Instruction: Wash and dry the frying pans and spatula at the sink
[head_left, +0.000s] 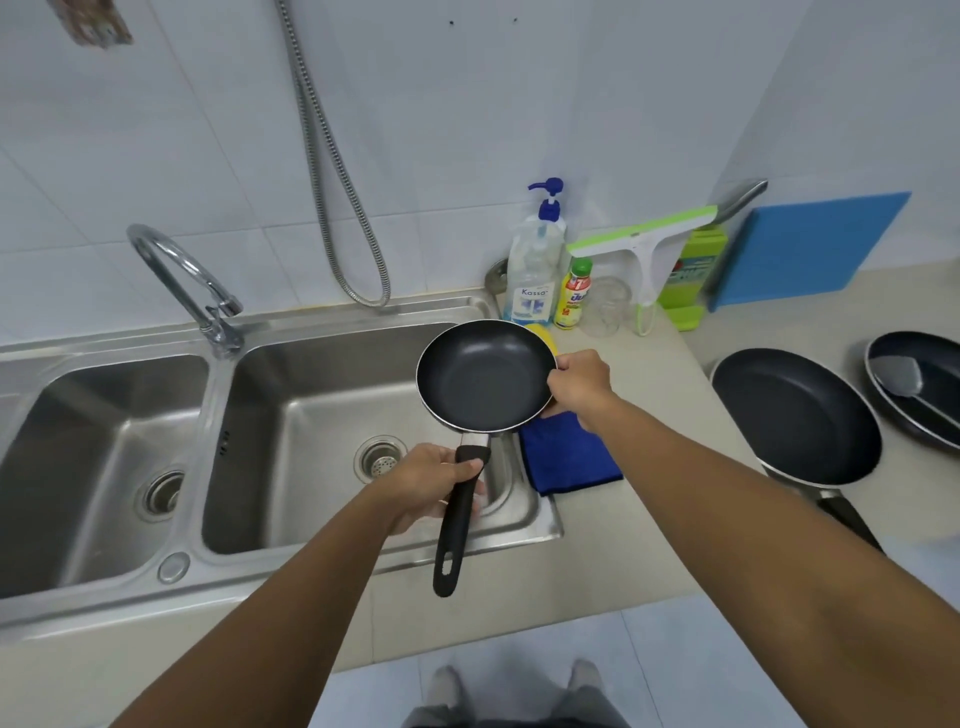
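A small black frying pan (485, 376) hangs level over the right edge of the right sink basin (311, 410). My left hand (434, 480) grips its black handle near the pan body. My right hand (579, 382) holds the pan's right rim, fingers curled under it. Below that hand a blue cloth (569, 460) lies on the counter; whether the hand also holds it I cannot tell. A large black pan (795, 415) sits on the counter to the right. Farther right, a third pan (930, 389) carries a grey spatula (901, 375).
A chrome faucet (179, 280) stands between the two basins, a metal hose (332, 171) hanging on the wall. Soap bottle (535, 265), small yellow bottle (571, 296), glass jar (605, 306), green squeegee (644, 249) and blue board (810, 244) line the back of the counter (665, 540).
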